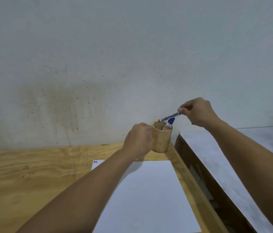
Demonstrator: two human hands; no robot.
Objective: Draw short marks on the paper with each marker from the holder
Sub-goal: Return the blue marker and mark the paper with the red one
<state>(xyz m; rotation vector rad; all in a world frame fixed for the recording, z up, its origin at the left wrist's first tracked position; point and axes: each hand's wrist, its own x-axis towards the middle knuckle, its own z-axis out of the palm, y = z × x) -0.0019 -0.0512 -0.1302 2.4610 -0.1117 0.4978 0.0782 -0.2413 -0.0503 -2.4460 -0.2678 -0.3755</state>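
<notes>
- You are at the holder, either drawing a marker out or putting it back; one frame cannot tell which, and the blue and red marks already at the far left corner of the paper (146, 195) make a return plausible.
- Your right hand (198, 112) pinches the white marker (169, 117) by its upper end between thumb and fingertips. It slants down to the left, its red end just above the far rim of the wooden holder (160, 139).
- Your left hand (138, 140) is curled against the holder's left side, steadying it; the grip side of the fingers is hidden, so how tightly they close is unclear.
- A blue-capped marker (170, 124) stands in the holder, leaning right, just beneath the one you hold.
- The holder sits at the far right corner of the plywood bench (31, 174), just beyond the paper's far edge.
- If the marker is coming out, lift it clear of the rim, uncap it and bring it near to blank paper. If it is going in, drop it beside the blue one, keeping the holder braced.
</notes>
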